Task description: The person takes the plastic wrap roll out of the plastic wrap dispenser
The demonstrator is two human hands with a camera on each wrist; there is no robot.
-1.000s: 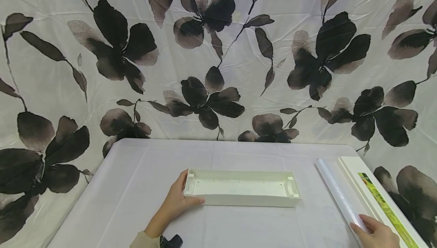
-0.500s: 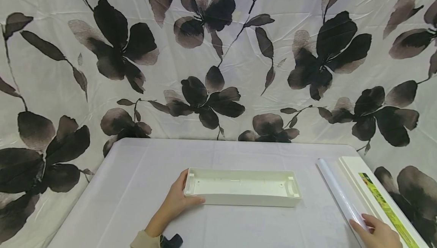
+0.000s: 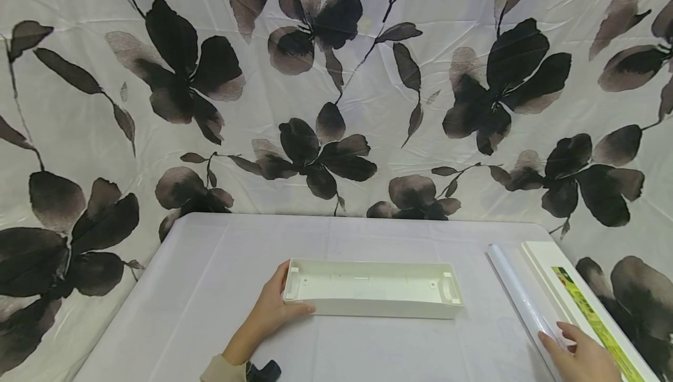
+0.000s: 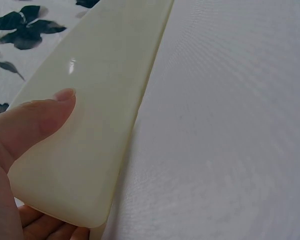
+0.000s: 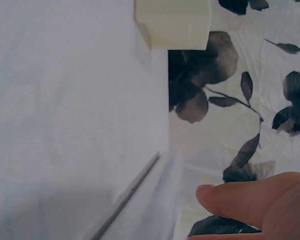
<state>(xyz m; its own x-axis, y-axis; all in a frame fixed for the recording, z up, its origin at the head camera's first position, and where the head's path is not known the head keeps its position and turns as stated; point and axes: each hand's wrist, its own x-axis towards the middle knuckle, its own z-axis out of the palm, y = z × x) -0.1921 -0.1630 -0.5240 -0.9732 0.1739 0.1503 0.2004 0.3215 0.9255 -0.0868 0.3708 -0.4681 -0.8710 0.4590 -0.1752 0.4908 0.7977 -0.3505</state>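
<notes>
A long cream open-topped tray, like a cling film dispenser base, lies across the middle of the table. My left hand grips its left end; in the left wrist view the thumb presses the front wall and the fingers curl under the end. At the right lies a roll of clear film. My right hand is over the roll's near part, thumb and fingers spread apart. In the right wrist view the thumb is straight beside the roll. The other fingers are mostly hidden there.
A long cream lid-like piece with a yellow-green label strip lies right of the roll, along the table's right edge. A white cloth covers the table. Behind hangs a floral curtain.
The right hand's thumb and fingers have spread and lifted slightly from the film roll. The left hand, tray and roll have not visibly moved.
</notes>
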